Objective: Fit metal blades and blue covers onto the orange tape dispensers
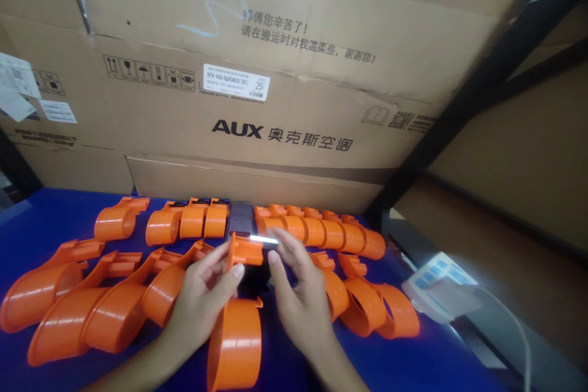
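My left hand pinches an orange plastic part by its left end, near the middle of the view. My right hand grips a small dark strip with a bright, ridged edge, which lies at the right end of the orange part. Directly below hangs or stands an orange ring; whether it joins the held part is hard to tell. Behind my hands is a dark block.
Several orange ring pieces lie on the blue surface to the left, and others to the right. A white device with a cable sits at the right. Cardboard stands behind, beside a black frame bar.
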{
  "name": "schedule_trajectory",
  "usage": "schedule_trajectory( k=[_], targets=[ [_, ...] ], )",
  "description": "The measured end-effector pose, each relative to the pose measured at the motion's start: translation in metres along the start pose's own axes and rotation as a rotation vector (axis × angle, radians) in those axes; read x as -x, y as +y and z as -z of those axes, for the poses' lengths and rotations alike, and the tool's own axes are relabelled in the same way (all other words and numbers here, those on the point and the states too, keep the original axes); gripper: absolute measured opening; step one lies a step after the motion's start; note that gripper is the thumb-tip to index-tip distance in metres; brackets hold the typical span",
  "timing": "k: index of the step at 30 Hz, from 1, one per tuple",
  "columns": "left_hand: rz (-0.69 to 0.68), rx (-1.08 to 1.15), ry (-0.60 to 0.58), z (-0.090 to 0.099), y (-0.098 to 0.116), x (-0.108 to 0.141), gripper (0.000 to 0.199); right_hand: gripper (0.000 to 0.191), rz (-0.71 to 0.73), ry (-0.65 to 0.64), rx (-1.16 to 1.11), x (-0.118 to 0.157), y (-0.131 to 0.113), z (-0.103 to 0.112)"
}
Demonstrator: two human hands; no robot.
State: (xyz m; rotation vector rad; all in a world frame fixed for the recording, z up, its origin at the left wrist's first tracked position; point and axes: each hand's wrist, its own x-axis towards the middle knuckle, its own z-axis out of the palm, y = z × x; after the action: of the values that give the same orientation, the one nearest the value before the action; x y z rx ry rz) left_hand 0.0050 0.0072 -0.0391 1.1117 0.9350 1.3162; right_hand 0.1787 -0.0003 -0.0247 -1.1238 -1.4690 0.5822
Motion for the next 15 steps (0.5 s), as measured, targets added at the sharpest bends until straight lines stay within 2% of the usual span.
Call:
schedule_trajectory(
  k=[2, 5, 12, 15],
  targets=[
    [0.008, 0.001, 0.000, -0.001, 0.000, 0.000, 0.049, 0.053, -0.001, -0.062, -0.013, 0.005, 0.001, -0.002],
    [0.018, -0.019, -0.033, -0.001, 0.001, -0.001, 0.046, 0.063, -0.007, -0.155, 0.034, 0.013, 0.000, -0.002],
    [0.035, -0.077, -0.066, 0.000, 0.002, -0.001, 0.045, 0.065, 0.022, -0.250, 0.114, 0.014, -0.007, 0.006],
    [0.026, -0.059, -0.053, 0.002, 0.004, -0.003, 0.045, 0.057, 0.068, -0.213, 0.096, 0.004, -0.007, 0.011]
  ],
)
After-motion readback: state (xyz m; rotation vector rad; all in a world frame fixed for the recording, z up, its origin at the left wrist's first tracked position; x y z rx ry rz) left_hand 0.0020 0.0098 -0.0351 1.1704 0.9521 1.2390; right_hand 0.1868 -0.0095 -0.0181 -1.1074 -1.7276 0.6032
